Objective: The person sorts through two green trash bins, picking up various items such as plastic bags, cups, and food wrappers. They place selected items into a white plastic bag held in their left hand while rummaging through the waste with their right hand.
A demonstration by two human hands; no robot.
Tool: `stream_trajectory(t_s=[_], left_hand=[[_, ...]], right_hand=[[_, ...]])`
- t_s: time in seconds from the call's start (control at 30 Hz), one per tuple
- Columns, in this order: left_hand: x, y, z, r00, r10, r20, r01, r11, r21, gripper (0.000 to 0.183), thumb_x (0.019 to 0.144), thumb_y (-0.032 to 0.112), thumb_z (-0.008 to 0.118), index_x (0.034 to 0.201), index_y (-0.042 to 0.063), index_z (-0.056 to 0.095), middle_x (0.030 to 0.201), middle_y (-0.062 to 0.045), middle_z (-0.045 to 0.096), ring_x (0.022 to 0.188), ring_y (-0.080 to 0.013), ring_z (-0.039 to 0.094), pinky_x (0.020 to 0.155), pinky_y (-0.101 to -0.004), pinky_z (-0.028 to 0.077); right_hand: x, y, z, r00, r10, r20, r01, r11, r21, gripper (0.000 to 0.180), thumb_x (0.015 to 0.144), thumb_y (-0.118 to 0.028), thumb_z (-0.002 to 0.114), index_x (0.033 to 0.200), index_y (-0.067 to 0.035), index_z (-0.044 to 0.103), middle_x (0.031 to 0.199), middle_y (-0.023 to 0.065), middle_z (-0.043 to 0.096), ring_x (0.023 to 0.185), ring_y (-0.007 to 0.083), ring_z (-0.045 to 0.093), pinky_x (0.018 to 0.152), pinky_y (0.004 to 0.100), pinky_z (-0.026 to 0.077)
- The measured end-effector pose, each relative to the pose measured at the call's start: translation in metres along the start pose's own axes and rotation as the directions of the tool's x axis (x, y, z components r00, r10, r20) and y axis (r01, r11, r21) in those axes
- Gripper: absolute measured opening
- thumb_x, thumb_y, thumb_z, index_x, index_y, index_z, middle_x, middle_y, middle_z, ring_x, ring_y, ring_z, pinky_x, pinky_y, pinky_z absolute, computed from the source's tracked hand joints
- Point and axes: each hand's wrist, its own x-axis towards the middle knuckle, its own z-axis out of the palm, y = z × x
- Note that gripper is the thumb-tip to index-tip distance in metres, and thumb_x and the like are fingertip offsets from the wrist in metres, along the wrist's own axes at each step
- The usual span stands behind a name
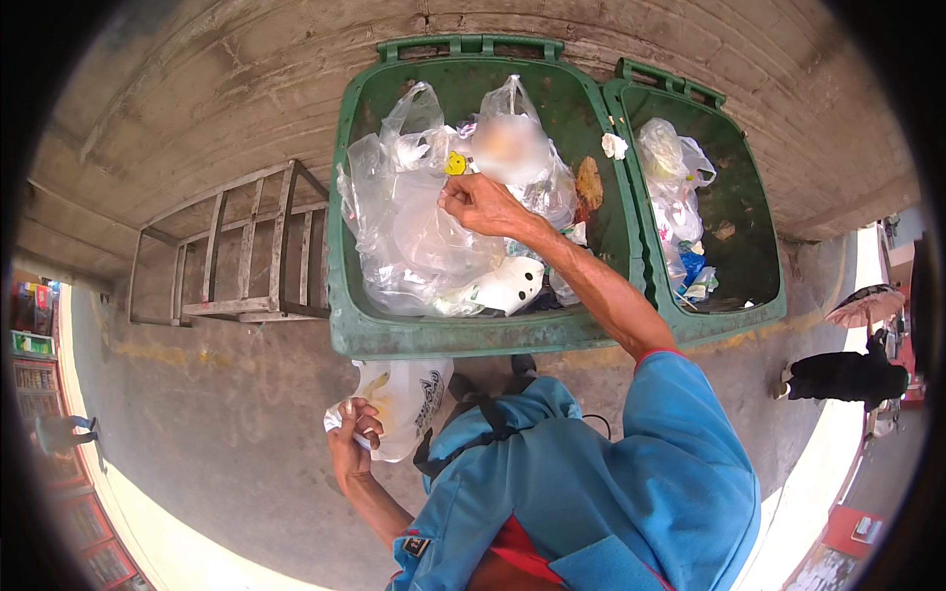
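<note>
Over the open green wheeled bin (473,343), my right hand (480,203) has its fingers curled above clear plastic bags (425,229); whether it pinches the plastic I cannot tell. A yellow bear-shaped piece (455,163) lies just behind its knuckles. My left hand (353,436), outside the bin's front rim, grips the top of a white plastic bag (403,414) with dark printing and something yellowish inside. A white item with black dots (521,284) rests near the bin's front wall. Behind my right hand, a bag (510,144) has blurred contents.
A second green bin (772,310) with bagged rubbish adjoins on the right. A metal frame (277,244) stands left, against a block wall (244,96). One person (59,434) is far left; another (850,375) is far right, under an umbrella (865,304).
</note>
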Motion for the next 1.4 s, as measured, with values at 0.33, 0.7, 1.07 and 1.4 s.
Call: stream_trajectory(t_s=[0.33,0.7,1.07,1.4], left_hand=[[-0.010,0.011,-0.056,0.998,-0.003,0.069,0.004,1.000,-0.012,0.030,0.097,0.030,0.060,0.102,0.000,0.060,0.083,-0.011,0.067,0.058,-0.0163,0.062,0.040,-0.0240,0.039],[-0.011,0.015,-0.100,0.997,-0.013,0.079,0.011,1.000,0.019,0.032,0.097,0.031,0.060,0.103,-0.001,0.060,0.084,-0.012,0.067,0.059,-0.0159,0.062,0.040,-0.0238,0.039],[0.011,0.009,-0.115,0.996,-0.027,0.090,0.030,0.999,-0.031,0.032,0.097,0.030,0.061,0.103,-0.002,0.060,0.084,-0.012,0.068,0.057,-0.0168,0.063,0.040,-0.0239,0.039],[0.032,0.010,-0.098,0.993,-0.060,0.098,0.058,0.998,0.022,0.032,0.098,0.031,0.059,0.103,-0.001,0.061,0.084,-0.012,0.067,0.059,-0.0165,0.063,0.041,-0.0241,0.039]], right_hand=[[-0.004,-0.067,-0.020,0.979,-0.150,0.136,0.186,0.930,-0.316,0.021,0.082,-0.016,0.063,0.087,0.003,0.068,0.065,0.0133,0.062,0.061,0.0230,0.059,0.061,0.0376,0.046],[-0.004,-0.119,-0.033,0.975,0.214,0.054,-0.221,0.959,0.179,0.022,0.087,-0.021,0.062,0.084,0.001,0.063,0.063,0.0023,0.057,0.053,0.0093,0.052,0.047,0.0270,0.041],[-0.010,-0.116,-0.091,0.878,0.199,-0.436,-0.050,0.943,0.330,0.025,0.090,-0.025,0.063,0.079,-0.003,0.063,0.070,-0.0033,0.058,0.061,0.0064,0.051,0.058,0.0222,0.041],[0.041,-0.083,-0.056,0.973,-0.064,-0.222,0.150,0.904,0.399,0.023,0.092,-0.027,0.067,0.091,-0.005,0.067,0.081,-0.0030,0.063,0.076,0.0056,0.055,0.073,0.0221,0.045]])
